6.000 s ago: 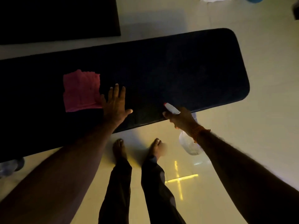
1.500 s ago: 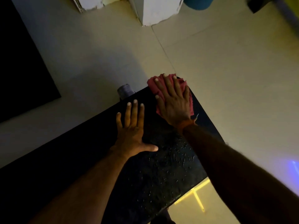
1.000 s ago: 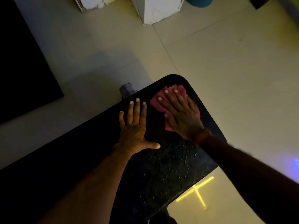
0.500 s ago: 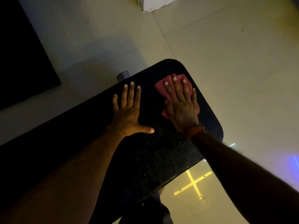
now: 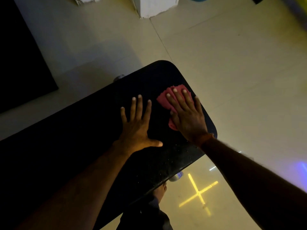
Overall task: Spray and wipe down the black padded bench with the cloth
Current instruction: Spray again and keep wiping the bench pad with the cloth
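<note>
1. Six seconds ago the right hand [image 5: 187,117] held a spray bottle and the pink cloth [image 5: 163,100] lay beside the left hand [image 5: 136,128]. Now the right hand has the cloth under it at the rounded end of the black padded desk [image 5: 83,130], right of centre in the frame.
2. Right hand: flat, fingers straight, pressing the cloth onto the padding, not clenched round it.
3. Left hand: released, fingers spread, palm resting on the desk just left of the cloth and gripping nothing.
4. Spraying looks done here, since droplets [image 5: 174,156] glisten on the padding below the right wrist, toward the lower edge.
5. Wiping seems only begun: those droplets remain. The long stretch running to the lower left is too dark to judge, so it likely still needs passes.
</note>
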Demonstrator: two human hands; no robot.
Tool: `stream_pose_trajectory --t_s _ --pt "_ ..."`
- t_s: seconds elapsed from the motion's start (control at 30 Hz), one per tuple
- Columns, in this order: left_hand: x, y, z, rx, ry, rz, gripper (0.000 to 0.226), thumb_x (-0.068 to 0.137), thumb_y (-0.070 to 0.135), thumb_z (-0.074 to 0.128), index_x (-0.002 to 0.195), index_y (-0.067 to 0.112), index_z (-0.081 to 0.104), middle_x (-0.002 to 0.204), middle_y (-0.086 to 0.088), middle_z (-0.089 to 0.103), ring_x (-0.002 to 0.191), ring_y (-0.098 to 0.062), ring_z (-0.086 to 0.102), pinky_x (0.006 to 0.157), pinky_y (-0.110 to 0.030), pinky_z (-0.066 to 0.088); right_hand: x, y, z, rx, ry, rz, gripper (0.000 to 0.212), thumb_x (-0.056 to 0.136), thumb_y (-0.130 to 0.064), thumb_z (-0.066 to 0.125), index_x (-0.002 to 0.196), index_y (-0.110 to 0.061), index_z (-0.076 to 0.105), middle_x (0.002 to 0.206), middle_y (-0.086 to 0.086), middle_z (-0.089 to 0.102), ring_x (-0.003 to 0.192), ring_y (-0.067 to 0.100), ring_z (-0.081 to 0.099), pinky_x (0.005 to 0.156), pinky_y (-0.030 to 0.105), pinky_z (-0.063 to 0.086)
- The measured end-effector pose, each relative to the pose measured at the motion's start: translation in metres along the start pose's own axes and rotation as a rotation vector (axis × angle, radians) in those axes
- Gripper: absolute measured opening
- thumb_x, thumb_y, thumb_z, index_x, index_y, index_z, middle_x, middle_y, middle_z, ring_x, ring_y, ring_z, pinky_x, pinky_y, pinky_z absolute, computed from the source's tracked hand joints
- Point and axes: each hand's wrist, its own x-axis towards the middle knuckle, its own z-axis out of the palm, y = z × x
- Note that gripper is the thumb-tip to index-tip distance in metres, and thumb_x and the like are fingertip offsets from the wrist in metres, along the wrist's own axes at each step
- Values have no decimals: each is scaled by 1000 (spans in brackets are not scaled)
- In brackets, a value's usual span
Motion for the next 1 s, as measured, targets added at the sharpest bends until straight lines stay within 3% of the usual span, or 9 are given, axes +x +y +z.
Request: stream_pose_trajectory --t_s 0.13,0.33,0.47,0.57,0.7,0.87,0.93,1.0 --pt "7 29 9 -14 30 -110 161 54 91 69 155 17 -32 157 -20 -44 147 -39 -39 116 -67 -16 39 0 -7 67 29 150 60 109 -48 15 166 -35 1 175 -4 -5 162 26 -5 127 64 9" --pt "-8 35 21 -44 68 -30 157 58 86 72 156 20 -30 161 -15 -41 149 -34 -37 117 -65 -16 -62 9 5 34 -6 102 60 110 -46 17 167 -29 6 175 0 -1 162 28 -4 127 60 13" --pt "-11 44 26 -9 51 -33 157 57 87 72 156 20 -31 161 -16 -41 150 -36 -36 118 -65 -14 -34 26 -2 36 -29 113 60 111 -49 19 165 -35 -2 175 -5 -8 161 25 -8 127 64 8" --pt "-12 44 27 -10 54 -34 156 58 86 73 155 20 -31 162 -16 -39 150 -35 -35 118 -65 -14 -58 12 8 83 19 186 59 111 -46 19 166 -31 4 175 -1 -5 161 28 -8 128 61 9" --pt "-20 49 32 -3 39 -9 157 58 86 72 156 22 -31 161 -15 -41 149 -35 -37 117 -65 -15 -108 23 12 33 -28 49 60 110 -52 14 166 -30 11 175 0 3 162 28 -2 126 64 12" --pt "-32 53 40 19 41 24 155 57 87 72 157 23 -28 162 -13 -39 150 -33 -36 119 -64 -14 -96 0 18 96 16 342 61 111 -48 22 166 -31 0 175 -2 -9 160 31 -13 127 63 -2" --pt "-37 50 40 21 33 42 154 58 86 72 158 24 -27 163 -12 -38 151 -32 -35 119 -63 -14 -119 -14 25 81 -11 230 63 110 -50 22 166 -30 3 175 1 -7 160 34 -11 127 65 -1" --pt "-44 45 42 30 17 67 152 59 85 72 159 25 -25 163 -10 -39 151 -30 -35 119 -61 -16 -130 6 21 33 -46 71 63 109 -53 19 166 -31 7 175 1 0 161 33 -4 125 69 9"
